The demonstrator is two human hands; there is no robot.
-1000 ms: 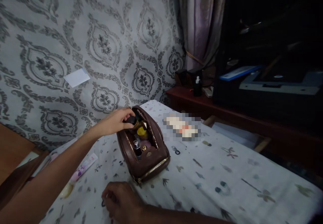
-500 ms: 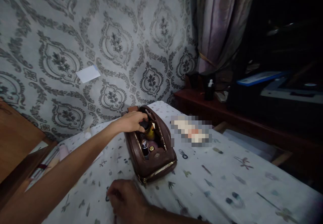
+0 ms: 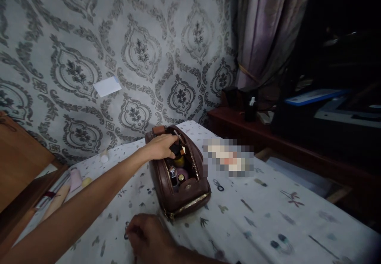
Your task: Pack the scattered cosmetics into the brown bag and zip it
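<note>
The brown bag (image 3: pixel 160 180) looks like smooth leather with a soft shine, and its gold zip (image 3: pixel 190 205) looks like shiny metal. Under it is thin, matt printed cloth (image 3: pixel 253 228). The wall (image 3: pixel 143 50) looks like flat patterned paper. The curtain (image 3: pixel 262 30) is folded cloth. The red-brown shelf (image 3: pixel 235 123) looks like smooth wood.

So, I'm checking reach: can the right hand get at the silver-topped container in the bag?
Probably yes: the right hand lies near the open brown bag, and the left hand is toward its far end, leaving the silver-topped container uncovered.
</note>
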